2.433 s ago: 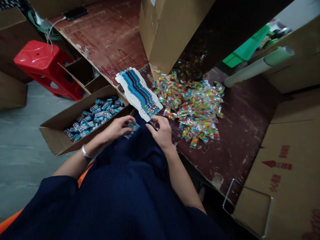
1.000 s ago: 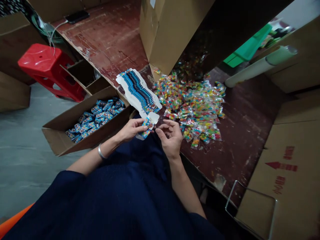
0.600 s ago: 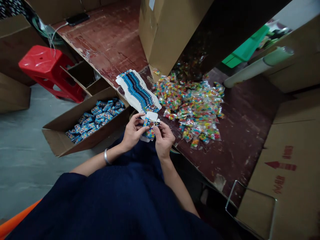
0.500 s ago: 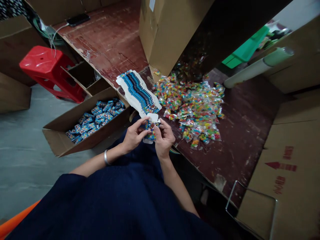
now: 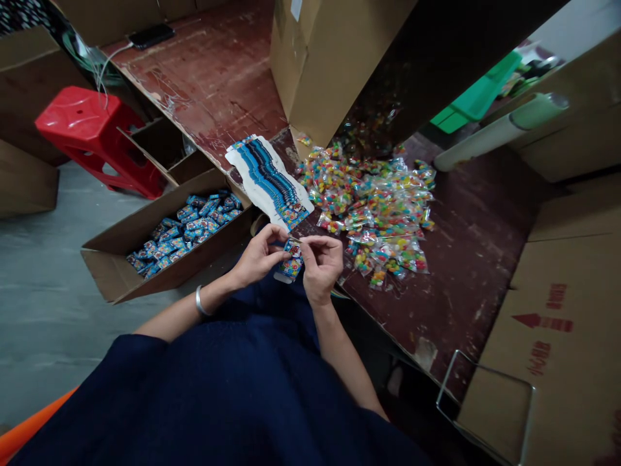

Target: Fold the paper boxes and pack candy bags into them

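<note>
Between my hands is a small blue printed candy box (image 5: 292, 260), held just off the table's near edge. My left hand (image 5: 262, 255) grips its left side with thumb and fingers. At its upper end, my right hand (image 5: 322, 262) pinches the top flap, and the fingers cover part of it. A fanned row of flat blue-and-white box blanks (image 5: 272, 181) lies on the table just beyond. To the right is a heap of clear bags of colourful candies (image 5: 383, 213). Several blue boxes (image 5: 187, 226) lie inside a long cardboard carton (image 5: 104, 275) at my left.
The dark red table (image 5: 466, 259) runs diagonally past me. A tall cardboard box (image 5: 334, 58) stands on it. Also around are a red stool (image 5: 87, 123), a phone with a cable (image 5: 151, 37), a white roll (image 5: 485, 139), a green bin (image 5: 478, 97) and a metal bar frame (image 5: 502, 378).
The white flap that stood up at the box's upper end is now folded down. My right hand has shifted from the box's side to a pinch at its top.
</note>
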Demonstrator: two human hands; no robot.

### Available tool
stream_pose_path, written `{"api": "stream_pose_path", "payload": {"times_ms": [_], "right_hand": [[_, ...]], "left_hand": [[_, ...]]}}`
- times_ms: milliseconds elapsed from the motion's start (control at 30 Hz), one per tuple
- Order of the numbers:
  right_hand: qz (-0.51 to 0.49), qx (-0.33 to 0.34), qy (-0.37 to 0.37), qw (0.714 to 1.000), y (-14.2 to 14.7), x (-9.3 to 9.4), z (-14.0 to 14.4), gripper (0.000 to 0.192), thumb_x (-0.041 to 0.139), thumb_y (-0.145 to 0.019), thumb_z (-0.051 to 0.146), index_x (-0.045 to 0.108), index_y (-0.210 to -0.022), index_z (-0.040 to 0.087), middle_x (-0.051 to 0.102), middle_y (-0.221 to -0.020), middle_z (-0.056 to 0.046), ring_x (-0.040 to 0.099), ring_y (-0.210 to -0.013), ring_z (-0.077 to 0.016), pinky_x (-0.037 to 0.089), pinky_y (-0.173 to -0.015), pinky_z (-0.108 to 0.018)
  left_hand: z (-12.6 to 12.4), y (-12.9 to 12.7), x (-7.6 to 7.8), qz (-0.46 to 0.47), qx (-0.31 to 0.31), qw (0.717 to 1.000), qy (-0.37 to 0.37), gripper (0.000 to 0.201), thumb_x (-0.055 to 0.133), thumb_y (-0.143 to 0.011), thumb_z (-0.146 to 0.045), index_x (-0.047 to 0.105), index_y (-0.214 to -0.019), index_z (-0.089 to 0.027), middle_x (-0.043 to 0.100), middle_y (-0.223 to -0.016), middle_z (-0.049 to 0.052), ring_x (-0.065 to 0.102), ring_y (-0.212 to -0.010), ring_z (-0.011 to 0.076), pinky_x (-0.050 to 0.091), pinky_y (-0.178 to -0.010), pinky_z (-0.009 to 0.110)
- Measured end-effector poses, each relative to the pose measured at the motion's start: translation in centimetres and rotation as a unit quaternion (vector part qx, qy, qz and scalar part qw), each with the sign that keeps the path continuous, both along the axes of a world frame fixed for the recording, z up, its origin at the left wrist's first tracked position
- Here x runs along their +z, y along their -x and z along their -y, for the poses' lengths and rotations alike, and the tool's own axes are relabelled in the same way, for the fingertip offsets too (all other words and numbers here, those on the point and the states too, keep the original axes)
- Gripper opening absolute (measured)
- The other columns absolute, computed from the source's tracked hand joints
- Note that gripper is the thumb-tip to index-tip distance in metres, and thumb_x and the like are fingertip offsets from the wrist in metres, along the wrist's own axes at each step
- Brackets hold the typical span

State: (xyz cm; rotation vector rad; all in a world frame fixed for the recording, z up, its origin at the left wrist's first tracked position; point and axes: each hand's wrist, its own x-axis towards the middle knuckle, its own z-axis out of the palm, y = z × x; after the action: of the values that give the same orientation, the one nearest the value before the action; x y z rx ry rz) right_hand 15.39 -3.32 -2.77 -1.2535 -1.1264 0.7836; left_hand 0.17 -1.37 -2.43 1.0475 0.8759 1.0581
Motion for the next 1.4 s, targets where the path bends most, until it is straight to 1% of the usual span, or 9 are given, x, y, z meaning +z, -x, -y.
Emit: {"api": "stream_pose_path", "payload": {"times_ms": [167,267,533,667,1000,1100,1200,1300,1400], "right_hand": [[-0.004,0.082,0.017,0.996,-0.5,1.5,-0.6,0.027,0.076,-0.089,0.046,0.063,-0.081,0.024,0.069,-0.086,-0.003,0.068,-0.086,-0.0196,0.059,-0.083,-0.035],[-0.011,0.089,0.078,0.993,-1.2,2.1,-1.0,0.026,0.082,-0.083,0.045,0.069,-0.086,0.023,0.072,-0.089,-0.003,0.069,-0.085,-0.0192,0.058,-0.081,-0.034],[-0.019,0.106,0.098,0.989,-2.6,1.3,-2.0,0.021,0.084,-0.081,0.037,0.071,-0.074,0.022,0.074,-0.082,-0.002,0.07,-0.082,-0.019,0.057,-0.079,-0.034],[0.046,0.112,0.048,0.991,-2.4,1.6,-1.6,0.023,0.077,-0.089,0.035,0.067,-0.072,0.023,0.073,-0.086,-0.003,0.07,-0.083,-0.0187,0.057,-0.076,-0.033],[0.167,0.234,-0.018,0.958,-3.7,0.8,-0.7,0.013,0.074,-0.092,0.038,0.072,-0.097,0.026,0.072,-0.113,-0.007,0.072,-0.103,-0.0228,0.062,-0.077,-0.034],[0.257,0.089,0.011,0.962,-5.8,0.5,-2.5,0.018,0.067,-0.096,0.04,0.072,-0.101,0.024,0.072,-0.114,-0.009,0.071,-0.092,-0.0224,0.06,-0.078,-0.036],[0.356,-0.072,0.076,0.929,-8.3,-1.0,-5.1,0.03,0.069,-0.092,0.037,0.069,-0.116,0.019,0.073,-0.113,-0.014,0.064,-0.071,-0.0209,0.057,-0.083,-0.044],[0.386,-0.063,0.112,0.913,-9.8,-2.9,-6.8,0.033,0.071,-0.087,0.035,0.07,-0.115,0.017,0.075,-0.101,-0.012,0.064,-0.071,-0.0223,0.055,-0.085,-0.044],[0.315,-0.05,0.105,0.942,-9.9,-3.5,-6.7,0.022,0.068,-0.089,0.038,0.073,-0.099,0.02,0.077,-0.09,-0.008,0.065,-0.068,-0.0204,0.055,-0.075,-0.037]], "left_hand": [[-0.1,0.3,0.1,0.004,-0.013,1.0,0.007,0.036,0.083,-0.078,-0.023,0.055,-0.1,-0.019,0.062,-0.101,0.002,0.064,-0.085,0.0114,0.056,-0.076,0.022],[-0.2,0.6,0.4,-0.014,-0.021,1.0,-0.017,0.034,0.08,-0.079,-0.018,0.056,-0.102,-0.018,0.062,-0.103,0.003,0.066,-0.093,0.0141,0.058,-0.083,0.025],[-0.3,1.0,0.5,-0.055,-0.057,0.995,-0.061,0.041,0.075,-0.082,-0.012,0.062,-0.119,-0.02,0.066,-0.112,0.007,0.068,-0.103,0.0182,0.06,-0.082,0.026],[-0.2,1.1,0.4,-0.053,-0.069,0.995,-0.057,0.044,0.072,-0.085,-0.013,0.066,-0.128,-0.02,0.071,-0.114,0.007,0.071,-0.099,0.0169,0.06,-0.084,0.026],[0.3,1.2,-0.9,-0.044,-0.05,0.998,0.008,0.027,0.078,-0.08,-0.024,0.068,-0.104,-0.015,0.073,-0.101,0.006,0.072,-0.086,0.0159,0.059,-0.079,0.027],[0.4,1.5,-2.0,-0.099,-0.052,0.994,0.014,0.025,0.076,-0.081,-0.027,0.06,-0.097,-0.017,0.069,-0.093,0.003,0.07,-0.085,0.0166,0.058,-0.079,0.029],[0.2,2.6,-2.7,-0.26,-0.064,0.963,-0.023,0.03,0.074,-0.079,-0.023,0.058,-0.104,-0.019,0.066,-0.095,0.002,0.067,-0.087,0.0183,0.057,-0.082,0.033],[0.0,3.9,-2.8,-0.407,-0.16,0.895,-0.083,0.057,0.073,-0.077,-0.015,0.058,-0.131,-0.023,0.068,-0.113,0.005,0.069,-0.099,0.0227,0.055,-0.09,0.036],[-0.1,4.9,-2.5,-0.454,-0.278,0.839,-0.112,0.046,0.07,-0.08,-0.015,0.066,-0.126,-0.023,0.072,-0.117,0.008,0.07,-0.109,0.0274,0.054,-0.095,0.037]]}}
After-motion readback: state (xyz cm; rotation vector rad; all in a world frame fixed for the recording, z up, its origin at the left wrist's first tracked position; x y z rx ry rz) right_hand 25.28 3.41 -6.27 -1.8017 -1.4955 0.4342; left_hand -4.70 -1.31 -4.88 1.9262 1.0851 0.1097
